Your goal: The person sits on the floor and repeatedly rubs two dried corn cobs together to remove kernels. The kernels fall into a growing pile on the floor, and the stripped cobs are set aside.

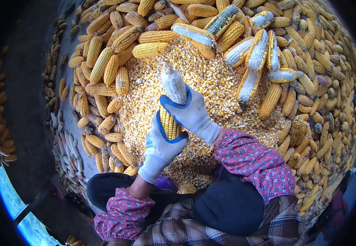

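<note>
My left hand, in a white knit glove with a blue coated palm, is wrapped around a yellow corn ear above the kernel heap. Over the upper part of that ear, my right hand, gloved alike, grips a pale bare corn cob that points up and away. The cob and the ear meet under my right fingers; their contact is hidden. Loose yellow corn kernels spread below both hands.
Whole corn ears ring the kernels at the left and top. Partly shelled ears lie at the upper right, beside a large pile of ears. Bare cobs lie at the lower left. My bent knees are close below the kernels.
</note>
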A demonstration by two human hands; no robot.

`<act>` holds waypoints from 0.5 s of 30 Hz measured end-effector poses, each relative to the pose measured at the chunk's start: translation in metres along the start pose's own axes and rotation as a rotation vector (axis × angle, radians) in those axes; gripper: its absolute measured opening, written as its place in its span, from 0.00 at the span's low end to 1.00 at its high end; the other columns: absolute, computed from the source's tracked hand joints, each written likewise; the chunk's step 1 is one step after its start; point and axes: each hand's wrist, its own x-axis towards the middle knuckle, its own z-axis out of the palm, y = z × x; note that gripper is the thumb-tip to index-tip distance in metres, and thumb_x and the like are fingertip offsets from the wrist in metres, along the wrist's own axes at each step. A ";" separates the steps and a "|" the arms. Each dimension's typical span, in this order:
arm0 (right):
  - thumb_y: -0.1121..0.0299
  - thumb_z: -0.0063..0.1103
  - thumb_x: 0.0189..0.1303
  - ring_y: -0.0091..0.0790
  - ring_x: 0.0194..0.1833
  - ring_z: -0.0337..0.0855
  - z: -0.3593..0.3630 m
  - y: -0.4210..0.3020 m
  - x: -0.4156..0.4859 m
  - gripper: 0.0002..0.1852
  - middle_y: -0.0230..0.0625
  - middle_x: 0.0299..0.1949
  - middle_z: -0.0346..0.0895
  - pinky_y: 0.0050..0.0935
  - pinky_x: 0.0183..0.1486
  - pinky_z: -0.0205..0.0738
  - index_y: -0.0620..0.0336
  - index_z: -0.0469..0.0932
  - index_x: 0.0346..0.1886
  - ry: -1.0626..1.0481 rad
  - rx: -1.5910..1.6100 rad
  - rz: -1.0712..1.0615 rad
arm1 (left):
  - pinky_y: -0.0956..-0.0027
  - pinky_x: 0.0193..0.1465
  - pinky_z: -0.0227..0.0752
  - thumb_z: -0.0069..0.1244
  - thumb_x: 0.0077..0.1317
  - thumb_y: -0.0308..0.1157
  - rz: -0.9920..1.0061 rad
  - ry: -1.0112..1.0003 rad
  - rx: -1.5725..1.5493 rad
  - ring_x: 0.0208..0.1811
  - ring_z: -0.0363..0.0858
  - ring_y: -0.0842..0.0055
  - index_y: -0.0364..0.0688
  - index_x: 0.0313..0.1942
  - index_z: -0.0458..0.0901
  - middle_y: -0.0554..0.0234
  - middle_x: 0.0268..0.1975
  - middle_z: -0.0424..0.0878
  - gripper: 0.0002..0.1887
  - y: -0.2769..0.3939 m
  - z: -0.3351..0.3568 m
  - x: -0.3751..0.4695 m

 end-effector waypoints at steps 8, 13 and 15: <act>0.66 0.73 0.48 0.19 0.29 0.76 -0.023 0.010 0.003 0.23 0.31 0.32 0.80 0.23 0.33 0.75 0.63 0.77 0.47 -0.100 0.531 0.158 | 0.69 0.45 0.78 0.59 0.57 0.28 -0.229 -0.181 -0.830 0.44 0.82 0.73 0.36 0.61 0.62 0.58 0.48 0.78 0.33 -0.004 -0.007 0.000; 0.69 0.72 0.50 0.18 0.34 0.77 -0.032 -0.005 0.008 0.25 0.28 0.36 0.80 0.22 0.39 0.74 0.61 0.76 0.52 -0.325 0.641 0.285 | 0.58 0.48 0.79 0.56 0.59 0.35 -0.321 -0.475 -0.994 0.46 0.82 0.56 0.37 0.62 0.62 0.51 0.50 0.78 0.32 -0.005 -0.021 -0.002; 0.70 0.68 0.53 0.18 0.39 0.77 -0.047 -0.021 0.010 0.25 0.30 0.40 0.80 0.21 0.45 0.72 0.60 0.74 0.55 -0.452 0.956 0.417 | 0.63 0.46 0.78 0.61 0.55 0.32 -0.271 -0.426 -0.718 0.44 0.83 0.62 0.35 0.58 0.65 0.53 0.46 0.80 0.33 -0.011 -0.021 0.007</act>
